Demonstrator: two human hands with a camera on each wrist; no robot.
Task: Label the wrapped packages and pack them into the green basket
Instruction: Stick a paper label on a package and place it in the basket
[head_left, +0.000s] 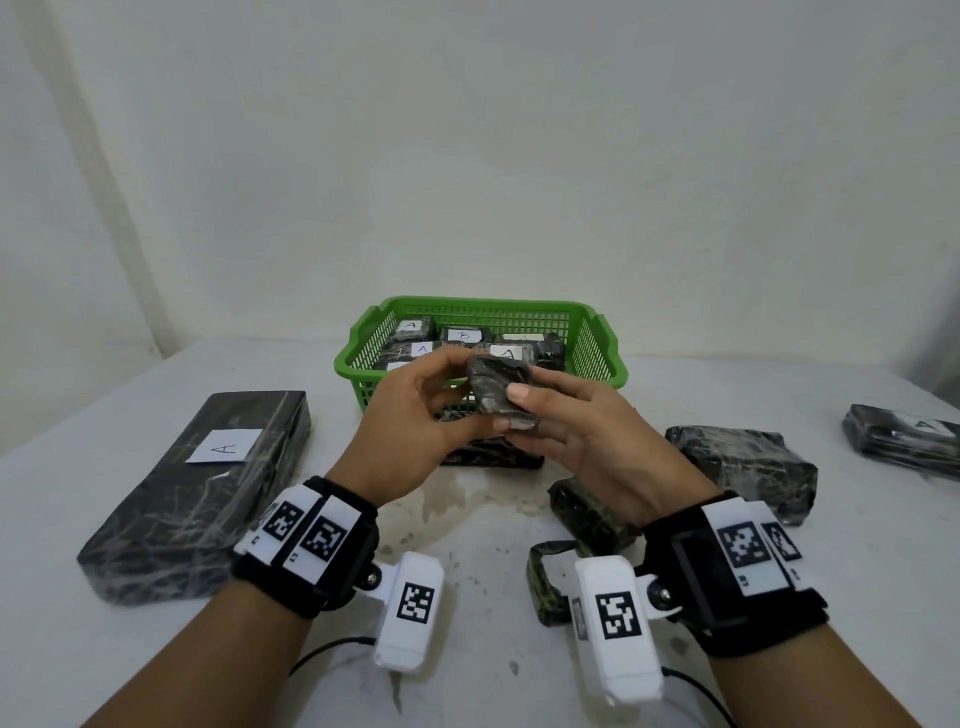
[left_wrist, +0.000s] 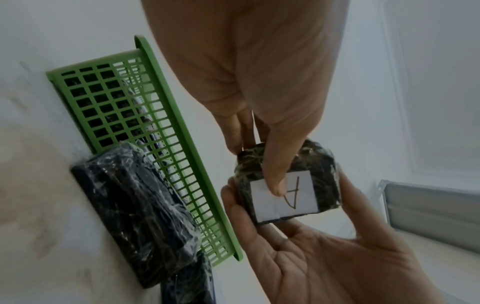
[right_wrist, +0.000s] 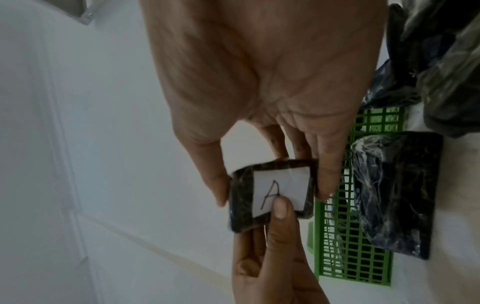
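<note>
Here both hands hold one small wrapped package (head_left: 500, 385) in the air, just in front of the green basket (head_left: 592, 332) and above the white table (head_left: 467, 530). The right hand (head_left: 582, 436) pinches the package by its edges, thumb on one side and fingers curled against the other. The left hand (head_left: 410, 426) supports it from the other side, its thumb (right_wrist: 281, 207) pressing on a white label (left_wrist: 285, 195) marked "A" that lies on the package's face. In the basket lie several dark wrapped packages with white labels reading "A" and "B". A long wrapped package (head_left: 202, 493) labelled "A" lies on the table well to the left. Another wrapped package (head_left: 493, 452) rests against the basket's near wall, below the hands. To the right lie two more wrapped bundles (head_left: 748, 467), and at the far right edge a labelled package (head_left: 904, 436).
</note>
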